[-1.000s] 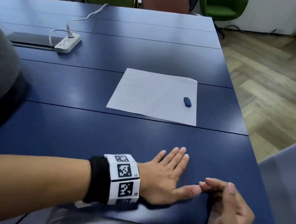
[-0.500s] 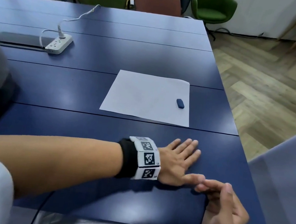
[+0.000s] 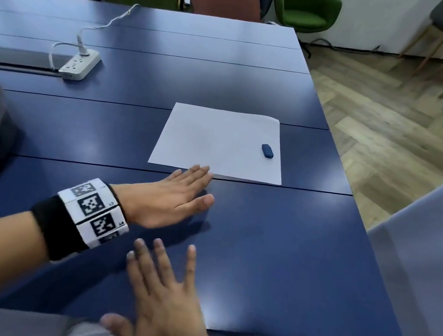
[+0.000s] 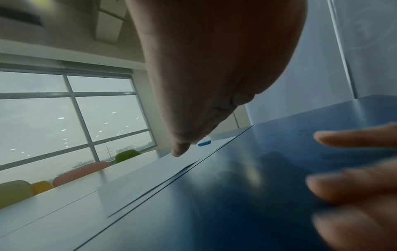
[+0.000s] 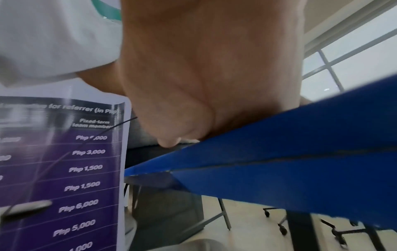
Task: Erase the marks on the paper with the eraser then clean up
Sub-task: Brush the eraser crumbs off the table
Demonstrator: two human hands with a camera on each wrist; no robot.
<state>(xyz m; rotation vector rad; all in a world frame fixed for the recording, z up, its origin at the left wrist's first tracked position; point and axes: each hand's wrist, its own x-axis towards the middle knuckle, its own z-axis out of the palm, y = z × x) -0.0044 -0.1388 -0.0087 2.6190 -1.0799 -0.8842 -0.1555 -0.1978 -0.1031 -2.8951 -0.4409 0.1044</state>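
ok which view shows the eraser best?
Head view: the eraser lies whole and unblocked on the paper, near its right edge. Left wrist shows only a small blue sliver beyond the left hand. Right wrist doesn't show it.

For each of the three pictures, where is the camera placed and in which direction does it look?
Head: worn high, looks forward and down at the paper, eraser, left hand and right hand.
Left wrist: low over the table, looks along the palm toward the windows.
Right wrist: at the table's near edge, looks partly under it; palm and a printed sheet show.
Head and left wrist share paper and eraser.
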